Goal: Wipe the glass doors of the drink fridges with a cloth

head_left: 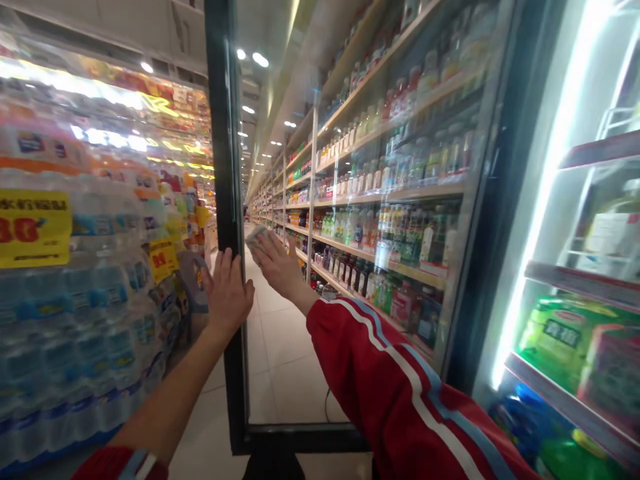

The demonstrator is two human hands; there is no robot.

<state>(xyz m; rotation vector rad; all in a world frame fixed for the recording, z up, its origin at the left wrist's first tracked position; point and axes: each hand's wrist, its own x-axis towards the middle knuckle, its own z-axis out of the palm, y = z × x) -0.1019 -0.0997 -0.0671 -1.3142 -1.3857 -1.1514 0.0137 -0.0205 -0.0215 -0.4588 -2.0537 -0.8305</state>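
Note:
A glass fridge door (350,200) with a black frame (227,167) stands swung open in front of me. My left hand (227,293) lies flat against the frame's outer edge, fingers stretched upward. My right hand (275,261) presses a small pale cloth (256,237) against the inside of the glass, palm flat over it. Both sleeves are red with white and blue stripes; the left sleeve is pushed up past the forearm.
Stacked packs of bottled water (75,320) with yellow price signs (34,228) fill the left. The open fridge (575,300) with lit shelves and green packets is at right. Through the glass, drink shelves (390,193) line a long tiled aisle (280,360).

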